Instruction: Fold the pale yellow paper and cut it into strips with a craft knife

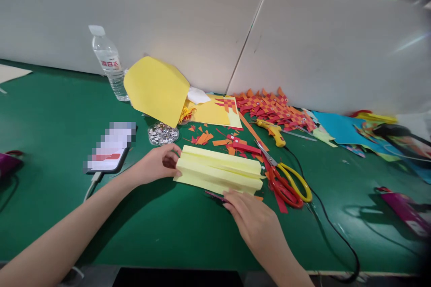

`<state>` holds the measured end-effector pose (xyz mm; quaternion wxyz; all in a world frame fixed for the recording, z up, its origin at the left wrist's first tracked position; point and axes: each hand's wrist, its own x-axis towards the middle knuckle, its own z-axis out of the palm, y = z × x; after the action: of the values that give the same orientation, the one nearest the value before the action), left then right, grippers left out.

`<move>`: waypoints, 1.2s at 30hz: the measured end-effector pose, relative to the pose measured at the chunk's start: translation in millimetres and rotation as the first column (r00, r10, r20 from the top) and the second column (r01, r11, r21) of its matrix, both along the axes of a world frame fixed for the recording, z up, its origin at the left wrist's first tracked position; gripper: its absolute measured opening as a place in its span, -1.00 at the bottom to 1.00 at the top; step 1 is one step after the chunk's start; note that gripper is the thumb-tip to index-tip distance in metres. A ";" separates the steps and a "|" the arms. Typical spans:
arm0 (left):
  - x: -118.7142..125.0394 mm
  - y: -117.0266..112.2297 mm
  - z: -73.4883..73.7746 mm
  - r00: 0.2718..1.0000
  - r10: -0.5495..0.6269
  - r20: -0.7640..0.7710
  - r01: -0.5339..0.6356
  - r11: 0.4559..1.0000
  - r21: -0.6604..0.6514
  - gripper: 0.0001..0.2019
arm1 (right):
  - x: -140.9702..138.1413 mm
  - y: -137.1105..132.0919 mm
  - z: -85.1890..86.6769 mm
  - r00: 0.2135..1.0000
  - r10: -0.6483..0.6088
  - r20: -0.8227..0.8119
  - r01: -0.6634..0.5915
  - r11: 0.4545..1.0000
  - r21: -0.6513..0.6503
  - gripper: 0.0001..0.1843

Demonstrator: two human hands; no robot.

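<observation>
A pale yellow sheet of paper folded into accordion pleats (218, 171) lies on the green table (50, 121) in front of me. My left hand (159, 162) pinches its left end with curled fingers. My right hand (253, 219) rests palm down at the paper's near right edge, fingers stretched flat and touching the fold. A thin dark strip pokes out from under the paper by my right fingertips.
Red and yellow scissors (286, 179) lie right of the paper. Behind are orange and red scraps (232, 140), a glue gun (273, 132), woven paper fish (274, 106), yellow sheets (156, 87), a dish of googly eyes (163, 133), a water bottle (109, 63) and a phone (110, 148).
</observation>
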<state>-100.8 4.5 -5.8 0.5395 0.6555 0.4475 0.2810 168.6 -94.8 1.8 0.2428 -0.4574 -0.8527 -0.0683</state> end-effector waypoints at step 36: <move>2.5 -4.9 -0.5 0.964 -0.120 -0.237 0.180 0.952 0.248 -0.79 | -20.3 21.6 2.7 0.990 -0.096 0.108 0.106 0.990 -0.091 -0.80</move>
<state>-98.3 -0.4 -6.4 0.4134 0.7815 0.4108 0.2225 148.3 -73.2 4.5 0.1721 -0.5070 -0.8423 -0.0627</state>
